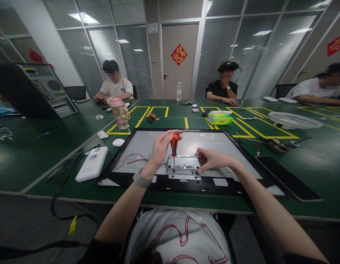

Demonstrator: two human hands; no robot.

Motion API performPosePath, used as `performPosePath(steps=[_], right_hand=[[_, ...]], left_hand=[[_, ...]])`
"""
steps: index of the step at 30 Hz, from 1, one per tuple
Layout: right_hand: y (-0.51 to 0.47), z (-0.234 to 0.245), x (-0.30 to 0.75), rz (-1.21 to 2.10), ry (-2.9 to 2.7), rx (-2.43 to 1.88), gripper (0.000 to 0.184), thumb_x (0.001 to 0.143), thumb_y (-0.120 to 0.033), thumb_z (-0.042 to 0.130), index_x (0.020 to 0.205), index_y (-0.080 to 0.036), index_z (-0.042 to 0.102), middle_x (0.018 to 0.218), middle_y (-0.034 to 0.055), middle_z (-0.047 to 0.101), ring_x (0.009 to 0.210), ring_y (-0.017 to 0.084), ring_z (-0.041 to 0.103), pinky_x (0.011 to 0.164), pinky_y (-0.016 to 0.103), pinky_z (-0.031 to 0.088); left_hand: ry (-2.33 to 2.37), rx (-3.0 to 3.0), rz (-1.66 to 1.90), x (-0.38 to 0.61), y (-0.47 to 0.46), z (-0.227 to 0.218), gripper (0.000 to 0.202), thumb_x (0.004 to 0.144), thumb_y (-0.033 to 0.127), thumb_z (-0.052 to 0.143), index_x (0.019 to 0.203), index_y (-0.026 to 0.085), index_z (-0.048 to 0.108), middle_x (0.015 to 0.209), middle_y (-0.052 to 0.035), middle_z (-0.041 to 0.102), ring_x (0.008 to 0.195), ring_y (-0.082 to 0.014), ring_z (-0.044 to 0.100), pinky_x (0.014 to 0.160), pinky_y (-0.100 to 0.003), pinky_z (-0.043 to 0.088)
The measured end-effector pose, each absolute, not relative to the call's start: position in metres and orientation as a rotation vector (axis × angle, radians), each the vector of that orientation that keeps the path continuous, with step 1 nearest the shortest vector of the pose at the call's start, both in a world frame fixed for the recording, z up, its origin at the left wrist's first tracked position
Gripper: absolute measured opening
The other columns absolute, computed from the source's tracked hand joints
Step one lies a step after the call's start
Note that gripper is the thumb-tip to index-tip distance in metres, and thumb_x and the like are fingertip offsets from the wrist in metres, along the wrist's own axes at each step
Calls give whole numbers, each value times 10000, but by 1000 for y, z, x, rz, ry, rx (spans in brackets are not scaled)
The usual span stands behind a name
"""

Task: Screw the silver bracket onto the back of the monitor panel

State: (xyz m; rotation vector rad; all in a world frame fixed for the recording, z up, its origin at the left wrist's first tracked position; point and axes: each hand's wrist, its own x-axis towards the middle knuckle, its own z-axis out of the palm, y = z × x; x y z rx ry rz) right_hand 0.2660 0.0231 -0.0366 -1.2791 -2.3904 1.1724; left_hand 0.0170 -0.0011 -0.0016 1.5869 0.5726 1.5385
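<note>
1. left hand (161, 146): closed around the handle of the orange-and-black screwdriver (174, 145), index finger reaching across its top. probably placed so to press down and keep the shaft in line.
2. screwdriver: near upright, shaft down at the left part of the metal housing (183, 161). tip contact too small to tell.
3. right hand (215, 160): half-curled, thumb and fingers apart at the housing's right end. likely there to steady it against twist; cannot tell whether it squeezes or only rests.
4. housing: on the near-middle part of the flat panel (142, 143), within easy reach of both hands.
5. panel: lies flat on the worktop (159, 200), which presumably gives firm backing under downward force.
6. thin wires (134, 160): spread left of the housing, out of the screwdriver's way.
7. white power bank (92, 164): left of the panel; dark phone-like slab (289, 179): right of it.
</note>
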Motion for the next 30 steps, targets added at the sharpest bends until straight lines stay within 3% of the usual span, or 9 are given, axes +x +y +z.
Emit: performPosePath(steps=[4,9,14,19,25,30], right_hand=[[23,-37,266,1164,-2402,-1273,637,600,-512,835,1010,-183,476,758,-29,522,690,147,492,616,275,381],[26,-41,269,1140,-2415,-1280,657,595,-527,839,1020,-184,475,767,-27,529,693,147,499,614,270,384],[27,-41,269,1145,-2416,-1270,663,596,-538,837,1025,-188,472,763,-29,533,700,153,508,615,270,385],[25,-38,267,1149,-2407,-1288,658,588,-532,839,1011,-187,472,766,-26,529,700,156,504,619,277,386],[26,-40,267,1158,-2405,-1276,658,585,-547,835,1005,-190,476,749,-32,523,688,157,503,611,279,382],[26,-39,267,1164,-2403,-1286,658,583,-542,841,1002,-196,469,749,-34,524,688,154,502,608,274,381]], left_hand=[[657,1636,1591,17,-1,-2,210,857,371,651,927,206,762,861,-27,651,721,-128,556,674,-246,432],[589,1609,1557,16,1,-4,296,924,390,548,998,193,756,901,-51,676,849,-168,597,812,-290,457],[650,1629,1588,17,0,-3,224,845,396,676,936,211,763,848,-25,651,738,-136,564,696,-251,442],[566,1567,1540,17,-1,-2,292,916,403,556,953,194,757,860,-52,675,813,-171,595,767,-283,459],[629,1648,1589,18,-5,2,200,844,396,675,868,211,745,782,-7,592,655,-111,527,615,-246,420],[627,1684,1580,19,-4,1,204,858,388,666,949,225,749,825,-12,609,678,-113,541,623,-244,431]])
